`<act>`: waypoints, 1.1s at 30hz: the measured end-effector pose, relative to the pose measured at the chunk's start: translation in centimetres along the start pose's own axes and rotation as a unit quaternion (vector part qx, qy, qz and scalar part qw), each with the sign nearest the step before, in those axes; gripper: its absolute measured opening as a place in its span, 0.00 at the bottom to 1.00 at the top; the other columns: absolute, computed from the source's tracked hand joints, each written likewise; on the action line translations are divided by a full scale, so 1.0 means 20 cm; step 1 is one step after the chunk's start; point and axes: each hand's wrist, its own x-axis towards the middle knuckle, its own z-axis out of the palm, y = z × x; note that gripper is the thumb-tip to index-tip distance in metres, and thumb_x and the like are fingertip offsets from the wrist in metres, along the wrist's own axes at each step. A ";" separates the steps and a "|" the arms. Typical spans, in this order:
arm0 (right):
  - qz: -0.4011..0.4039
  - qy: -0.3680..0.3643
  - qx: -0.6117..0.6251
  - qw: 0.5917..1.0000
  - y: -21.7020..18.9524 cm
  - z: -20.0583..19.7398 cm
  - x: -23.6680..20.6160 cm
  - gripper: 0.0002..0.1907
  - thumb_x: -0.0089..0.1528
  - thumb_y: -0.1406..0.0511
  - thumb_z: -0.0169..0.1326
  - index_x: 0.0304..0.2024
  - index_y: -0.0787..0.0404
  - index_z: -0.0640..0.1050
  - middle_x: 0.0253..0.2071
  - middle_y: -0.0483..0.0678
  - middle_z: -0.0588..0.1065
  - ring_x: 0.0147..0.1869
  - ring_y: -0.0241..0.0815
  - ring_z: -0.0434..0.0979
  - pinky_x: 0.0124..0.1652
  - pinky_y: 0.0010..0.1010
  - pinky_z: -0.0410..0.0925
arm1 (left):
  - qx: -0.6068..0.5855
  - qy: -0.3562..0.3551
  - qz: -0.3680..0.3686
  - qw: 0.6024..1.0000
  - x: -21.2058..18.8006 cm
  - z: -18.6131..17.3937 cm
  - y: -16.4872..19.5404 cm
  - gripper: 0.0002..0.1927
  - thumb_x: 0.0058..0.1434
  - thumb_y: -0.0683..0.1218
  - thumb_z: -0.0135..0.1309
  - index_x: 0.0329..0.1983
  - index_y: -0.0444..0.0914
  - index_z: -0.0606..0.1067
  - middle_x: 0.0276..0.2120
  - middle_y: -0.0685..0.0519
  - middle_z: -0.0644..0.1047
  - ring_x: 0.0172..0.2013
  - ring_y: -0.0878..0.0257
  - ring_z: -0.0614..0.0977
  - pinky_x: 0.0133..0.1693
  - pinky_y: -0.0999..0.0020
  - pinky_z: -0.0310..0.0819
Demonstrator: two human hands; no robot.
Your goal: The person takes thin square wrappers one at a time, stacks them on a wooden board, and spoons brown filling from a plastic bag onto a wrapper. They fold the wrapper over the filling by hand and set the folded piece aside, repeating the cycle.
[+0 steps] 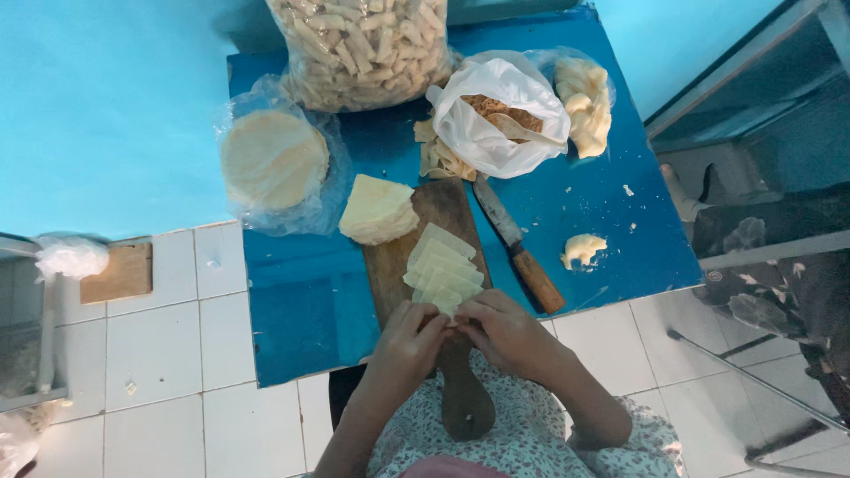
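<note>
Far left, on the white tiled floor (168,354): a small wooden block (118,273), with a knotted clear plastic bag (71,257) just beside it.

On the blue table (301,310), left end: a round stack of pale flat wrappers (273,159) lying in an opened clear bag. Behind it, at the table's far edge, a big clear bag of rolled pastry sticks (363,49), full and upright.

Centre: a dark wooden cutting board (398,265), its handle pointing toward the person. On the board's far left corner sits a wedge-shaped stack of wrapper pieces (378,210). Down the board runs a fanned row of cut wrapper strips (443,270), overlapping one another.

Left hand (409,341) and right hand (505,329) meet at the near end of that row, fingertips pinched together on one small folded wrapper piece (452,317), which is mostly hidden by the fingers.

Right of the board: a knife with a wooden handle (518,248) lying flat, blade pointing away. Behind it, a white plastic bag (496,115), mouth open, holding brown crumbly filling and a spoon. Loose wrapper scraps (440,155) lie against its left side. Further right, a clear bag of pale folded pieces (584,102). Near the table's right edge, a lone scrap of dough (583,250).
</note>
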 end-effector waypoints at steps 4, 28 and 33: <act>-0.007 -0.009 -0.032 0.999 0.02 0.00 0.00 0.16 0.57 0.71 0.63 0.45 0.59 0.74 0.42 0.51 0.76 0.52 0.57 0.75 0.53 0.47 0.68 | 0.039 0.032 0.014 0.999 0.00 0.03 -0.01 0.09 0.56 0.38 0.60 0.41 0.35 0.77 0.42 0.48 0.75 0.43 0.51 0.77 0.44 0.55 0.71; -0.101 0.067 -0.146 0.982 0.04 0.02 0.05 0.18 0.56 0.68 0.65 0.47 0.56 0.73 0.40 0.42 0.73 0.48 0.43 0.75 0.65 0.66 0.52 | 0.073 0.008 -0.172 0.982 0.10 0.03 -0.01 0.04 0.49 0.42 0.64 0.28 0.43 0.81 0.36 0.53 0.72 0.45 0.51 0.72 0.43 0.51 0.61; -0.119 0.064 -0.150 0.979 0.05 0.03 0.05 0.17 0.59 0.68 0.64 0.48 0.56 0.73 0.41 0.40 0.73 0.47 0.42 0.76 0.66 0.67 0.52 | 0.066 0.051 -0.171 0.982 0.09 0.02 -0.02 0.08 0.47 0.42 0.64 0.31 0.46 0.83 0.38 0.54 0.73 0.46 0.51 0.72 0.43 0.50 0.60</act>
